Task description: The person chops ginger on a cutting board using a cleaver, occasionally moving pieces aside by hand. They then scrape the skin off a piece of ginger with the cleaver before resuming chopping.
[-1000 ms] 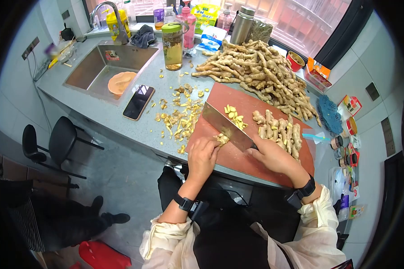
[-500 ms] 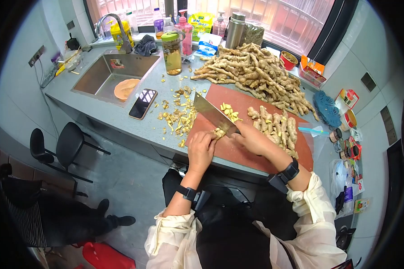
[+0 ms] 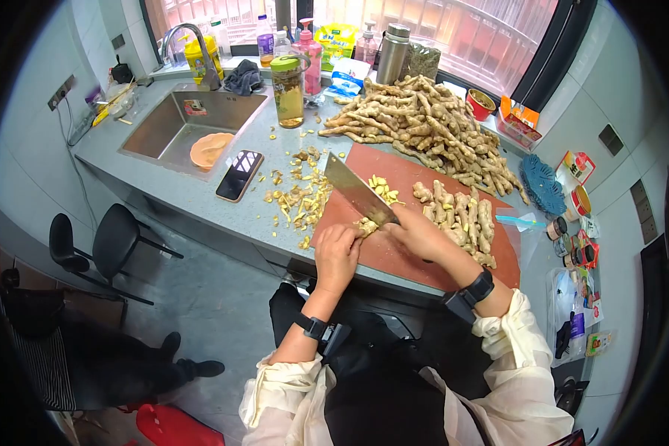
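My right hand (image 3: pixel 415 232) grips a cleaver (image 3: pixel 355 189), its broad blade slanting up to the left over a brown-red cutting board (image 3: pixel 394 262). Under the blade's lower edge lies a piece of ginger root (image 3: pixel 366 226). My left hand (image 3: pixel 337 256) is closed around that piece at the board's left edge, fingers bent. Just beyond the blade sits a small heap of cut yellow ginger (image 3: pixel 383 187). Whole ginger roots (image 3: pixel 464 215) lie in a group on the board's right side. Peelings and scraps (image 3: pixel 305 197) are scattered on the counter to the left.
A large pile of ginger (image 3: pixel 424 123) covers the back of the counter. On the left are a phone (image 3: pixel 239 176), a tea bottle (image 3: pixel 288 93) and a sink (image 3: pixel 152 134). Jars (image 3: pixel 556 227) and a blue dish (image 3: pixel 543 182) line the right. A person's legs (image 3: pixel 126 364) show at lower left.
The view has shifted slightly, so the counter things sit a little further right. Both hands keep their hold, and the cleaver stays over the ginger piece at nearly the same tilt.
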The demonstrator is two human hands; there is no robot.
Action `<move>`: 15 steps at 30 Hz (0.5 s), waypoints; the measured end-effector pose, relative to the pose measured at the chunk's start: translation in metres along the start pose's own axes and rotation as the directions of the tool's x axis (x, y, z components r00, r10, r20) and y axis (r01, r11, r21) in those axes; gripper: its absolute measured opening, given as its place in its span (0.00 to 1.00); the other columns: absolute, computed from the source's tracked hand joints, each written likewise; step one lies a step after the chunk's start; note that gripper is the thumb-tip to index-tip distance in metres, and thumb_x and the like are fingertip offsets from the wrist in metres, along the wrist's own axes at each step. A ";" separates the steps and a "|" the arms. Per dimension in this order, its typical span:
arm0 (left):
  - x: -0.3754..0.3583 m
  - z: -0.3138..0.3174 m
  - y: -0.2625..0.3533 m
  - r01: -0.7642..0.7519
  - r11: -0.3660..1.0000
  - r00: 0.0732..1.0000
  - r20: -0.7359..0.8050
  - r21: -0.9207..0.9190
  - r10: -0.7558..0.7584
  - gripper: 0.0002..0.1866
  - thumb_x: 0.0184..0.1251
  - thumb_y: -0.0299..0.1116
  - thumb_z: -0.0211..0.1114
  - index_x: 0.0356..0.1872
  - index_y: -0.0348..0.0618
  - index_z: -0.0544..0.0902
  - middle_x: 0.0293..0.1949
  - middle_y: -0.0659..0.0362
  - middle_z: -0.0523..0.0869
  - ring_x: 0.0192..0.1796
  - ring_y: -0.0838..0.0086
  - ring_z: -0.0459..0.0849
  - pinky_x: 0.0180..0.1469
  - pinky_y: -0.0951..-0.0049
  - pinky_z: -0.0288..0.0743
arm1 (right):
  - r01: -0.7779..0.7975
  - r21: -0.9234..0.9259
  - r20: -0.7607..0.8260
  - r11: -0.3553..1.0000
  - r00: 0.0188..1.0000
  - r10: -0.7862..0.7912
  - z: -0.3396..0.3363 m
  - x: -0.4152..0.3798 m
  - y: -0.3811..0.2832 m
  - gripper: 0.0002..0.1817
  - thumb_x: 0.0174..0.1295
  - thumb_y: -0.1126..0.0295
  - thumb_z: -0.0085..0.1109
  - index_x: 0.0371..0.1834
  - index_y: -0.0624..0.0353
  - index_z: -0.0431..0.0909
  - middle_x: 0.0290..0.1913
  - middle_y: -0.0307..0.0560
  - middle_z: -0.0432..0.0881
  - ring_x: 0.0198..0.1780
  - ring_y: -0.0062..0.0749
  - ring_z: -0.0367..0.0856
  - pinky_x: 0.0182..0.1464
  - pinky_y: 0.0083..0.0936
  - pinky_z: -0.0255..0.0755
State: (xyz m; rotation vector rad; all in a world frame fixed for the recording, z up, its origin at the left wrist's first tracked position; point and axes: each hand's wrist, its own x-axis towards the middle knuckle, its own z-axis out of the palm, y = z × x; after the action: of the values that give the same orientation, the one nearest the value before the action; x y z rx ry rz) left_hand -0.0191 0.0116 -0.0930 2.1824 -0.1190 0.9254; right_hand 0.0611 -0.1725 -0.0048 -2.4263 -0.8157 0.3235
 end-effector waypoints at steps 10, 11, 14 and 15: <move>0.003 0.011 0.005 0.000 1.000 1.000 0.007 0.006 0.000 0.08 0.57 0.26 0.75 0.37 0.44 0.86 0.39 0.58 0.86 0.47 0.58 0.84 0.54 0.59 0.76 | 0.057 0.020 -0.051 0.998 0.997 -0.056 -0.041 -0.036 -0.001 0.20 0.75 0.63 0.57 0.62 0.65 0.70 0.51 0.67 0.82 0.54 0.61 0.82 0.57 0.46 0.74; 0.003 0.011 0.005 0.003 1.000 1.000 0.002 0.002 -0.003 0.08 0.57 0.26 0.75 0.37 0.44 0.86 0.40 0.58 0.86 0.47 0.58 0.84 0.55 0.59 0.76 | 0.069 -0.013 -0.046 0.998 0.996 -0.070 -0.041 -0.037 0.000 0.20 0.75 0.63 0.57 0.62 0.65 0.70 0.50 0.69 0.82 0.53 0.63 0.82 0.56 0.47 0.74; 0.002 0.010 0.005 0.007 1.000 1.000 0.005 0.005 -0.007 0.08 0.57 0.26 0.75 0.37 0.44 0.86 0.40 0.58 0.87 0.48 0.59 0.84 0.55 0.59 0.76 | 0.033 -0.032 0.018 0.999 0.999 -0.032 -0.040 -0.040 0.001 0.21 0.75 0.63 0.58 0.62 0.65 0.69 0.48 0.70 0.83 0.51 0.66 0.82 0.54 0.50 0.74; 0.003 0.009 0.005 0.002 1.000 1.000 0.015 0.013 -0.003 0.08 0.57 0.26 0.75 0.37 0.45 0.86 0.41 0.58 0.87 0.49 0.59 0.84 0.56 0.59 0.76 | 0.034 -0.033 0.020 0.999 0.999 -0.033 -0.041 -0.040 -0.001 0.21 0.75 0.63 0.58 0.62 0.65 0.69 0.48 0.70 0.83 0.51 0.66 0.82 0.54 0.50 0.74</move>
State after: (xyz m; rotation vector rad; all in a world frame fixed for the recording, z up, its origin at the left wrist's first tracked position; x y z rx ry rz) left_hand -0.0138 0.0028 -0.0922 2.2016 -0.1180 0.9105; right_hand 0.0451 -0.2137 0.0315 -2.4408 -0.8756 0.3237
